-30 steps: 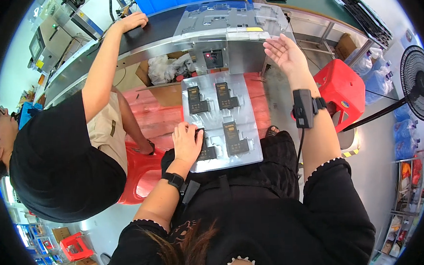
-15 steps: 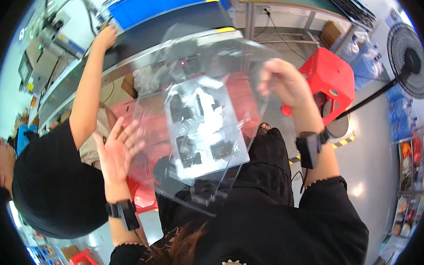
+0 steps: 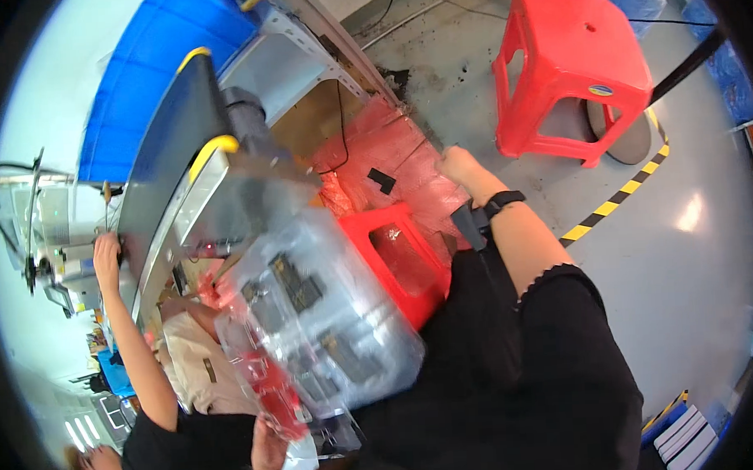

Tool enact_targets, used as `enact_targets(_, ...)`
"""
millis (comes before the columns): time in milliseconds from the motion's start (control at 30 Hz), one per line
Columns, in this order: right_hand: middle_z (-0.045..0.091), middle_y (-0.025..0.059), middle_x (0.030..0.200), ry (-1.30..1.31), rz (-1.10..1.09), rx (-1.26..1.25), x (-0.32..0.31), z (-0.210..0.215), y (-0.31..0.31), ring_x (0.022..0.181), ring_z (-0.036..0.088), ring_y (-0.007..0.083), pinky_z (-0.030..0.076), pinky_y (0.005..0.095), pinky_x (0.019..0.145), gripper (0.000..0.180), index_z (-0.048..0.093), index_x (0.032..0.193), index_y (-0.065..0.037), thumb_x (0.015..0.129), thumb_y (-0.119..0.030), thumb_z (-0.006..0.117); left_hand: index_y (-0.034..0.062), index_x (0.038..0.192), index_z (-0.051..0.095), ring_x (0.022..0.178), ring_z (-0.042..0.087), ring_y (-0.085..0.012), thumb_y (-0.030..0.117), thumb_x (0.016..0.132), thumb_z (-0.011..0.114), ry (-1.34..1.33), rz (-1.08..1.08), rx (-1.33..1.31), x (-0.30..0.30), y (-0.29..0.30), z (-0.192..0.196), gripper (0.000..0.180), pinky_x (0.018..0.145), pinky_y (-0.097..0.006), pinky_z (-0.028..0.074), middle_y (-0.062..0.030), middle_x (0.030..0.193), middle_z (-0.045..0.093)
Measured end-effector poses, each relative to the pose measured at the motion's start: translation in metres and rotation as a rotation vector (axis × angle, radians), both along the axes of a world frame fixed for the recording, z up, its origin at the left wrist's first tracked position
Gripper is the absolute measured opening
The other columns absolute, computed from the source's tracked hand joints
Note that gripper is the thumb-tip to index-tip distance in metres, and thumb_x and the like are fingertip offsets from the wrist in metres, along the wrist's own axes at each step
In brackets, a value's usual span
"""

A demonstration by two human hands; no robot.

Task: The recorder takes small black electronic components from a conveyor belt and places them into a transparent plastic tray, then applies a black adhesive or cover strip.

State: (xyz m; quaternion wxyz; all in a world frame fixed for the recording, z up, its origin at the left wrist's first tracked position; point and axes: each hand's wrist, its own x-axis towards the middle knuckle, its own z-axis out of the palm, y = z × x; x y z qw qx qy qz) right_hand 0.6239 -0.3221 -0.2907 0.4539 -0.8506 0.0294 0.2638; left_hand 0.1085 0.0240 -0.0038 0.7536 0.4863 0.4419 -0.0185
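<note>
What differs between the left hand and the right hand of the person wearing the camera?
The left hand is by the edge of the clear plastic trays; the right hand is clear of them. A black wristband shows behind the right hand; none shows behind the left hand, cut off by the frame. Both are bare.

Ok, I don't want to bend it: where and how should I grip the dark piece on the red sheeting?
Probably best to pinch the dark piece by two opposite edges, from above and the right, where the right hand is: it looks flat, with a stepped outline, and a red stool stands on its near side.
</note>
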Motion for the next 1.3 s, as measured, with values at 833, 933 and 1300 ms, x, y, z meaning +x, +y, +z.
enact_targets(833,0.042,0.0301,0.123,-0.606,0.611,-0.589,0.018,-0.299,0.195,0.108,0.045,0.048,0.048,0.0592,0.06,0.033,0.05,0.116,-0.005,0.086,-0.018,0.042,0.0138,0.094,0.055,0.064,0.05,-0.0095,0.044,0.089,0.047,0.86,0.227,0.768,0.153,0.003,-0.046,0.032,0.055,-0.026,0.041,0.0029,0.075,0.052)
enact_targets(933,0.047,0.0306,0.116,0.105,0.219,0.027,0.051,-0.257,0.153,0.102,0.051,0.0425,0.05,0.0555,0.062,0.033,0.047,0.112,0.004,0.087,-0.016,0.04,0.0137,0.092,0.054,0.062,0.049,-0.0087,0.044,0.089,0.048,0.804,0.177,0.778,0.147,0.0,-0.052,0.031,0.054,-0.025,0.041,0.0036,0.073,0.051)
enact_targets(1300,0.057,0.0124,0.107,0.435,-0.076,1.2,-0.007,0.044,-0.085,0.098,0.058,0.0229,0.052,0.0375,0.081,0.036,0.046,0.117,-0.001,0.082,0.003,0.053,0.0122,0.081,0.051,0.044,0.038,-0.0052,0.042,0.09,0.047,0.45,0.103,0.772,0.094,-0.067,-0.079,0.031,0.037,-0.02,0.029,0.0055,0.059,0.043)
